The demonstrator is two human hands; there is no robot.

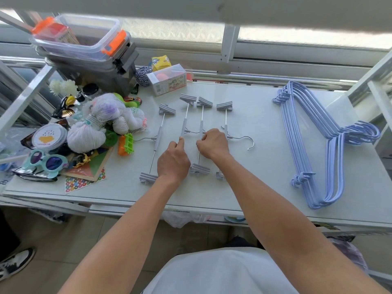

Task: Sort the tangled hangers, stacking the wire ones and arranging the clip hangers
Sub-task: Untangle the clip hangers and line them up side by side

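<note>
Four grey clip hangers (158,139) lie side by side on the surface (254,166), their bars running from 6 to 12 o'clock and a clip at each end, so the row reads as a neat set. The left hand (174,160) has its fingers curled, with thumb and forefinger pinching the sleeve of the second clip hanger (185,122). The right hand (213,143), just beside it at 3 o'clock, is curled over the middle of the third clip hanger (201,124) and grips it there. Holding each bar at its middle probably lets the person slide or turn the two hangers without tipping them, evening the gaps and keeping them parallel. The fourth hanger's hook (249,143) points toward 3 o'clock, clear of its neighbours. Well apart at 3 o'clock sits the nested stack of blue wire hangers (314,145), hooks together, so that half of the job looks finished. At 9 o'clock are balls of white yarn (86,135) and other clutter.
</note>
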